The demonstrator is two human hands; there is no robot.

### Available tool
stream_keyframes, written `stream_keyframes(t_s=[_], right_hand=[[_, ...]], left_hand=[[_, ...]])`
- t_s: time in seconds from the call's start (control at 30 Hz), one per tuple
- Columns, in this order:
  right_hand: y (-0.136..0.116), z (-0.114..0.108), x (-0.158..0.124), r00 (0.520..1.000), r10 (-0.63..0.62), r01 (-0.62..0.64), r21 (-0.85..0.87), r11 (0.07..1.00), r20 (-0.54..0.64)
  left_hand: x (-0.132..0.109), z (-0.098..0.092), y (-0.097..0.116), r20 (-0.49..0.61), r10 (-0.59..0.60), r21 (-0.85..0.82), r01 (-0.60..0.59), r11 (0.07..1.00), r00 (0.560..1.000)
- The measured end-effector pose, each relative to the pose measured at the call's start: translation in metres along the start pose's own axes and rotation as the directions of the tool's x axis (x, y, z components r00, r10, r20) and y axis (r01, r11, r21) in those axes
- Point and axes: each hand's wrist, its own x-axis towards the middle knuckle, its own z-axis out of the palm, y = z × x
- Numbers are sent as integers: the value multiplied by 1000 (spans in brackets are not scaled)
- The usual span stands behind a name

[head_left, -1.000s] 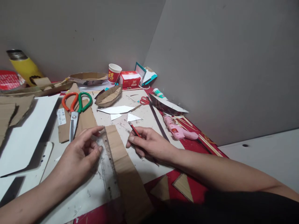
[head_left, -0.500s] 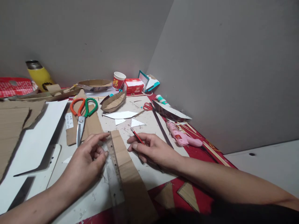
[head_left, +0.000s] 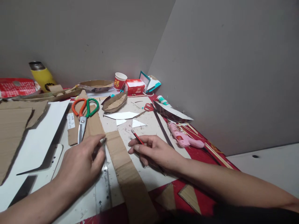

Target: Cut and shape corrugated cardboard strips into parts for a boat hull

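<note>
My left hand (head_left: 81, 161) has its fingers curled over the clear plastic ruler (head_left: 102, 193), hiding its upper part. The index fingertip reaches the far left corner of a long cardboard strip (head_left: 125, 168). The ruler lies along the strip's left side, apart from it over most of its length. To the right of the strip, my right hand (head_left: 156, 152) is closed on a red and black pencil (head_left: 137, 137), its end with a metal band pointing up and away. The pencil's other end is hidden under the hand.
Orange-and-green-handled scissors (head_left: 83, 119) lie left on cardboard. Boat-shaped cardboard (head_left: 115, 102), white paper pieces (head_left: 139, 123) and small red scissors (head_left: 149, 107) lie beyond. A pink glue gun (head_left: 184, 137) and thin sticks are at right; cardboard triangles (head_left: 190, 197) lie nearer.
My left hand and the ruler have shifted left, off the edge of the cardboard strip, baring more of it. My right hand with the pencil stays nearly still.
</note>
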Motion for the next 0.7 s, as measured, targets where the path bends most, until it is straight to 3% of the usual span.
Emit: stream_keyframes(t_s=[0.1,0.4,0.57,0.7], right_hand=[[3,-1,0,1000,19,-19,2,1000,25],[-2,0,-1,995,82,-84,43,996,48],[-1,1,-1,995,84,-85,11,996,53],[1,1,-1,998,35,-34,-13,999,51]], left_hand=[[-2,1,4,46,-26,-21,27,999,999],[0,4,7,154,-175,-391,223,893,972],[5,0,2,4,-77,-175,77,982,997],[4,1,-3,45,-14,37,13,999,999]])
